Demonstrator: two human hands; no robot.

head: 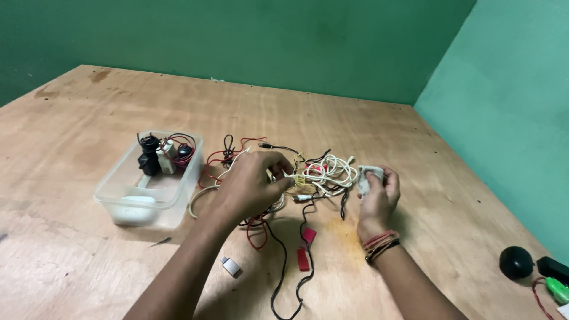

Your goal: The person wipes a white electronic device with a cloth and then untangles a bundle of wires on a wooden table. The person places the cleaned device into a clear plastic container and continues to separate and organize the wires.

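Even, fairly dim indoor light, soft shadows beneath the forearms, slight wide-angle stretch at the edges.

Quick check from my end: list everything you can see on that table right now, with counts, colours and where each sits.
Clear plastic tub: one, left, holding black and white adapters with red wires.
Tangle of cables: one heap, white, black, red, yellow, table centre.
Red clips: two, on a black lead, front centre.
Small silver adapter: one, front.
Black round object: one, right edge.
Green gadget: one, far right.
Plywood table: brown.
Left hand: pinching cables.
Right hand: holding a white plug.
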